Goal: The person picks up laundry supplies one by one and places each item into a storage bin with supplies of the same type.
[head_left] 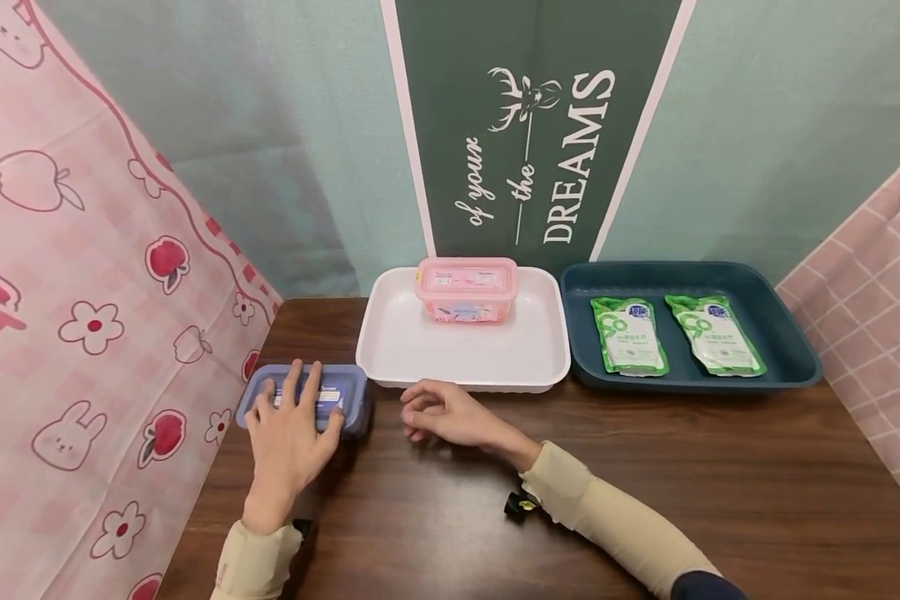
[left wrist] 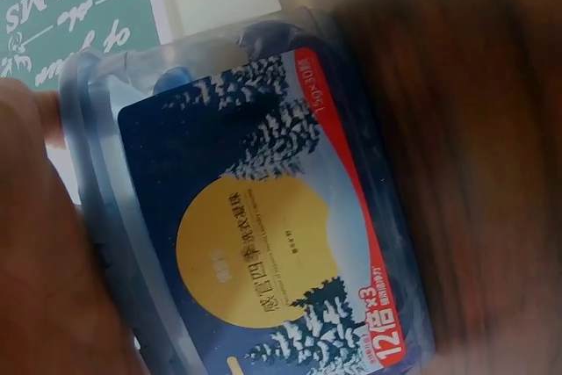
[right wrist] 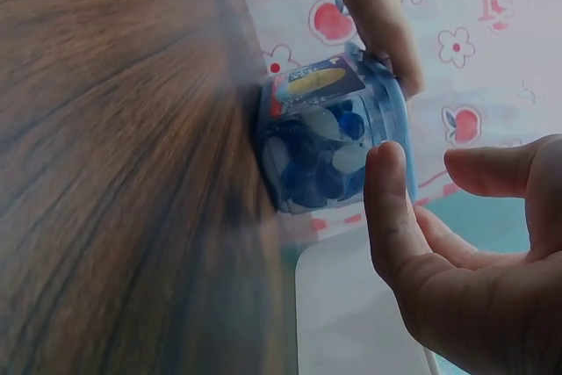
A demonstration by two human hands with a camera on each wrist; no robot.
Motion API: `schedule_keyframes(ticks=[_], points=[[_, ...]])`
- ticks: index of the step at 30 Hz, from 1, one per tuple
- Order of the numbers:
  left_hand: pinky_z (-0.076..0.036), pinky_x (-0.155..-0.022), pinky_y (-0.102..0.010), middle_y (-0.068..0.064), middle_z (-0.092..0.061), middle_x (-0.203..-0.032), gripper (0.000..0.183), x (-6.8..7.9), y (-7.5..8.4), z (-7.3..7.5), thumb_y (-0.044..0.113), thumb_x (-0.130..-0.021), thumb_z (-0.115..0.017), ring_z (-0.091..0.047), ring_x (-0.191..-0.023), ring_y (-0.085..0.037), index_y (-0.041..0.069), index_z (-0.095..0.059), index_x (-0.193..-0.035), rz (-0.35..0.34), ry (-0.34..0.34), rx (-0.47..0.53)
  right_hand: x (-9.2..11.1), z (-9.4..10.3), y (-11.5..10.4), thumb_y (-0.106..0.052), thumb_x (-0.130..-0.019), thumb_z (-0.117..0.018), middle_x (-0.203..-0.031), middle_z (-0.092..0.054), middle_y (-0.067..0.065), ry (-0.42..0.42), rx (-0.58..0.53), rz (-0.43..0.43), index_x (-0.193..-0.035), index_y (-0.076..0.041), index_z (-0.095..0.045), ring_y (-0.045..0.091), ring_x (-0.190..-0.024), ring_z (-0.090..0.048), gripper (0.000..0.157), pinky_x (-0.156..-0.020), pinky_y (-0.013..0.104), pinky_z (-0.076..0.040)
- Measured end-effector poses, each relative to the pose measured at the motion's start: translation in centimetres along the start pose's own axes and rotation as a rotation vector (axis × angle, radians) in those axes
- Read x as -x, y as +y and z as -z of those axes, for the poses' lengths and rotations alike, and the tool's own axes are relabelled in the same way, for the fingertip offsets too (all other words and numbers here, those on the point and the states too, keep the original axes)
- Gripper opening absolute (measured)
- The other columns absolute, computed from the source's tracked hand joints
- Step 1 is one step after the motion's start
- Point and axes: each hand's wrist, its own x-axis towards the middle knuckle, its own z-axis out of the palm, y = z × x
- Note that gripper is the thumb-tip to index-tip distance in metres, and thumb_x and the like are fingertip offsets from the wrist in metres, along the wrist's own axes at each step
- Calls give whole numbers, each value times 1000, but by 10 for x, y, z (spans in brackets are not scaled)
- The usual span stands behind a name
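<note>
My left hand [head_left: 291,437] rests on the lid of a blue tub of laundry pods [left wrist: 255,208], fingers spread across the top. The tub stands upright on the table, left of the white tray. Its side label, with snowy trees and a yellow disc, fills the left wrist view; blue and white pods [right wrist: 320,160] show through the clear wall in the right wrist view. My right hand [head_left: 450,412] hovers near the white tray's front edge, fingers loosely bent and holding nothing, a short way right of the tub.
A white tray [head_left: 457,358] holds a pink tub [head_left: 467,292] at its back. Right of it, a dark blue tray [head_left: 783,354] carries two green-and-white pouches [head_left: 630,336]. Patterned cloth [head_left: 90,375] hangs along the left side, and a wooden table [head_left: 450,525] lies beneath.
</note>
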Motion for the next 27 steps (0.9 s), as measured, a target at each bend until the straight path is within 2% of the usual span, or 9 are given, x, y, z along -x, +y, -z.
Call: schedule_keyframes(ticks=[3,6,10,13,16,21,27], points=[[-35,-97,-81,-25,-42,-165,75,5,5,-1,44,-93,-62,-41,-135,-67,11,-49,-159,-9,27,0,-2,-4,-2,-5,-105,-65,-124,-62,45,10,-24,1,-137,17,-51,25,-95,-78,41,-95,62,-61],[-35,-97,-81,-25,-43,-165,76,10,11,-1,44,-92,-62,-41,-135,-68,10,-50,-159,-15,31,1,-3,-8,-4,-2,-104,-65,-124,-61,45,28,-46,5,-137,18,-52,22,-94,-77,40,-92,52,-65],[-35,-96,-80,-25,-42,-166,77,16,20,-2,44,-92,-62,-40,-136,-68,11,-49,-160,-17,32,-1,-5,-13,-6,-1,-104,-64,-123,-62,42,43,-64,21,-136,19,-51,40,-100,-77,40,-89,43,-66],[-36,-95,-80,-25,-42,-166,77,20,26,-4,45,-92,-62,-41,-135,-68,11,-50,-159,-18,43,-5,-6,-17,-7,-1,-104,-65,-117,-67,33,48,-74,28,-136,18,-53,53,-107,-73,39,-92,53,-64],[-37,-93,-79,-25,-43,-165,77,23,32,-5,47,-92,-62,-41,-135,-68,11,-50,-159,-20,48,-12,-7,-20,-7,-2,-103,-66,-111,-69,21,61,-80,25,-133,14,-56,46,-100,-76,35,-95,62,-61],[-38,-94,-80,-25,-43,-165,77,27,39,-5,48,-93,-61,-41,-135,-68,10,-50,-159,-20,52,-15,-8,-23,-8,0,-102,-67,-105,-69,13,90,-94,12,-127,10,-58,21,-85,-76,28,-93,63,-61],[-37,-95,-80,-25,-42,-166,78,29,45,-4,49,-93,-61,-41,-134,-69,9,-50,-159,-19,54,-9,-10,-24,-6,1,-100,-69,-99,-69,11,137,-131,-10,-127,9,-55,17,-78,-74,32,-89,58,-64]])
